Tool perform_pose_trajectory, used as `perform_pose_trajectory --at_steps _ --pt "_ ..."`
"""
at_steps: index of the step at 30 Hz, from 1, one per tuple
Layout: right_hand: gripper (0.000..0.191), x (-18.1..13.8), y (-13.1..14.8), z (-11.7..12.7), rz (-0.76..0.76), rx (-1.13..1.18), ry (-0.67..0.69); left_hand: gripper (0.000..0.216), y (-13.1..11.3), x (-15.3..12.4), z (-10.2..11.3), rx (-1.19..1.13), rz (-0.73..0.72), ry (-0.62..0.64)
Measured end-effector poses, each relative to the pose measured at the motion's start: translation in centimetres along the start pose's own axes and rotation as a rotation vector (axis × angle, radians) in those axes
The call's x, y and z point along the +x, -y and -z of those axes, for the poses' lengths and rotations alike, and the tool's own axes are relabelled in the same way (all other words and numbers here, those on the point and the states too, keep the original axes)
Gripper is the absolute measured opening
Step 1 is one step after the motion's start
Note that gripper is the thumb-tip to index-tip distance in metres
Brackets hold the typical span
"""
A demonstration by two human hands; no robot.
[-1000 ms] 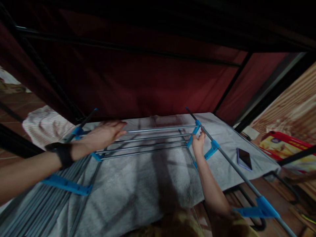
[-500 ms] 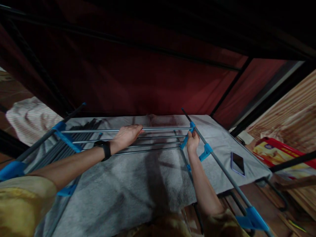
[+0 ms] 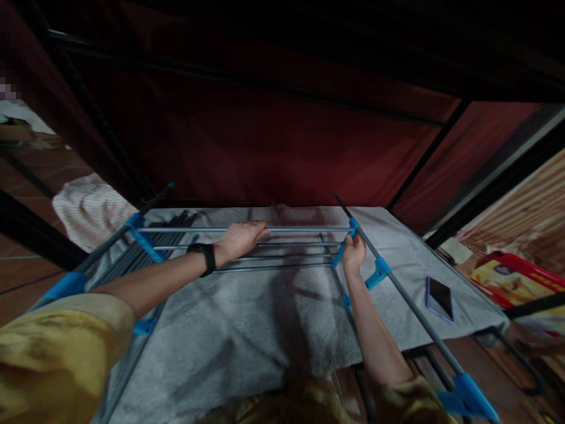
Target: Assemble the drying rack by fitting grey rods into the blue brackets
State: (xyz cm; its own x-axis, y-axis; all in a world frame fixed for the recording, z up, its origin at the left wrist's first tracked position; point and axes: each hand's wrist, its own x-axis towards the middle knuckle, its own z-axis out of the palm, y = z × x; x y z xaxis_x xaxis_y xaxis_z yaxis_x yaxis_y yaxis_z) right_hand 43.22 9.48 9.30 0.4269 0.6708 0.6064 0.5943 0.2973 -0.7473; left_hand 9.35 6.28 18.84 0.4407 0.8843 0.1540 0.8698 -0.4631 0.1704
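Observation:
A drying rack of grey metal rods (image 3: 291, 229) and blue plastic joints (image 3: 380, 272) lies over a grey towel (image 3: 247, 330). My left hand (image 3: 242, 238), with a black watch on its wrist, rests on the farthest rod, fingers stretched flat along it. My right hand (image 3: 354, 252) is closed around the blue joint at the rack's right corner, where the rods meet a long side pole (image 3: 410, 303).
A phone (image 3: 439, 298) lies on the towel's right part. A dark red fabric wall (image 3: 265, 141) on black poles stands just behind. A striped cloth (image 3: 90, 209) is at the left, a red and yellow package (image 3: 514, 280) at the right.
My left hand has moved right along the far rod, from the rack's left end to its middle. My right hand has stayed on the blue corner joint.

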Motion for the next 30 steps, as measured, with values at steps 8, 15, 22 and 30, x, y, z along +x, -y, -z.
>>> perform_pose_trajectory --at_steps 8,15,22,30 --pt "0.050 -6.7 1.4 1.6 0.065 -0.047 -0.066 0.043 8.7 -4.5 10.0 -0.311 0.433 -0.272" --pt "0.040 -5.2 10.1 -1.5 0.637 -0.200 0.323 0.053 16.4 -14.5 10.1 -0.516 0.864 -0.246" --pt "0.037 -3.6 11.5 -6.2 0.816 -0.376 0.601 0.054 16.9 -15.8 6.9 -0.970 0.848 -0.316" --pt "0.035 -2.9 10.9 -6.9 0.833 -0.374 0.659 0.050 17.7 -15.4 6.3 -1.017 0.797 -0.310"
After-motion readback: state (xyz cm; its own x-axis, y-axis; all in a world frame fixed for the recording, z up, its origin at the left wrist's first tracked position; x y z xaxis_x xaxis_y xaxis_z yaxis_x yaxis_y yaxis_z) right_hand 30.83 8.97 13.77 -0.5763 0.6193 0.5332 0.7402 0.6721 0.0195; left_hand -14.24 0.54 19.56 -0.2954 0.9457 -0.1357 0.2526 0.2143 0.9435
